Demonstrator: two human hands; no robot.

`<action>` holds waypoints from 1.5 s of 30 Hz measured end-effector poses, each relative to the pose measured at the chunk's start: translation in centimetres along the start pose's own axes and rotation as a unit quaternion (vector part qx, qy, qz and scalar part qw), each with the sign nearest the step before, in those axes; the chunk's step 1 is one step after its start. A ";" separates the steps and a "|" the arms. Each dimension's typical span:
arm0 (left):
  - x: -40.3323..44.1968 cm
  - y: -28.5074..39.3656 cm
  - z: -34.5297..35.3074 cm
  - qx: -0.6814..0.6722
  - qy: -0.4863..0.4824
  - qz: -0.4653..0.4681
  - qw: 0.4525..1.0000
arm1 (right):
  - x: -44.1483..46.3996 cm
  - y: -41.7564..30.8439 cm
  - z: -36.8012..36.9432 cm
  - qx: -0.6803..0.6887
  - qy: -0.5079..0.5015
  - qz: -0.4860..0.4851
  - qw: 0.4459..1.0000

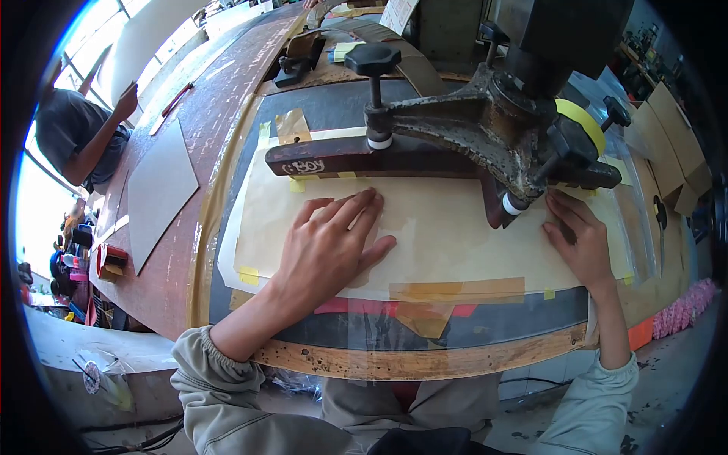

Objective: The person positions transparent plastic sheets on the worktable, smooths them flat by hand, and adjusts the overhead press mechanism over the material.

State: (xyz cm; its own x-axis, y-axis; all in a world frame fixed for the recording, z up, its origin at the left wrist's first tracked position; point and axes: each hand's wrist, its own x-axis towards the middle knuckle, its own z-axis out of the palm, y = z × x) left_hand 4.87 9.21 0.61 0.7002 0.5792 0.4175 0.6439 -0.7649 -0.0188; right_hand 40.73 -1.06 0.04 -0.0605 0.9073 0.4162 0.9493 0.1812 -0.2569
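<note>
Found left grip [326, 233] loosely spread, palm down on cream paper sheet [447, 227], grasping nothing. Found right grip [581, 240] partly open, with fingertips at or just above same sheet, near black-knobbed metal bracket [485, 121]; cannot tell whether pinching anything. Noted dark bar [428, 158] across sheet, ahead of left grip. Noted open-flapped cardboard box [667, 152] beyond right grip, to its right; cannot discern contents.

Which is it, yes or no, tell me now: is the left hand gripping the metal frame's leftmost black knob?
No, the left hand lies palm down on the cream sheet, apart from that black knob.
</note>
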 end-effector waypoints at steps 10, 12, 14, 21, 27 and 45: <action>0.1 -0.1 -0.1 -0.006 -0.012 -0.002 1.000 | 0.1 -0.1 -0.1 0.008 -0.001 -0.003 1.000; 0.1 0.0 -0.1 -0.007 -0.012 -0.003 1.000 | 0.1 -0.1 -0.2 0.007 -0.002 -0.003 1.000; 0.1 0.0 -0.2 -0.005 -0.013 -0.003 1.000 | 0.2 -0.3 -0.2 0.005 -0.001 -0.003 1.000; 0.0 0.0 -0.3 -0.012 -0.015 -0.008 1.000 | 0.1 -0.1 -0.2 0.007 0.001 -0.003 1.000; -0.1 -0.1 -0.2 -0.011 0.001 0.006 1.000 | -0.1 -0.1 -0.1 0.011 0.007 -0.008 1.000; -3.9 2.7 -3.0 -0.017 0.064 -0.010 0.998 | -4.8 -4.0 -1.6 -0.021 -0.013 0.017 1.000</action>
State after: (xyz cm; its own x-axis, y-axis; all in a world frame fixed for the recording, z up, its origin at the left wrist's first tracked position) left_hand 2.94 4.09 1.62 0.6399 0.5557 0.5308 0.6459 -0.7632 0.0203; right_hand 37.77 -6.79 0.48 -0.0359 0.9220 0.3856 0.9628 0.1353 -0.2340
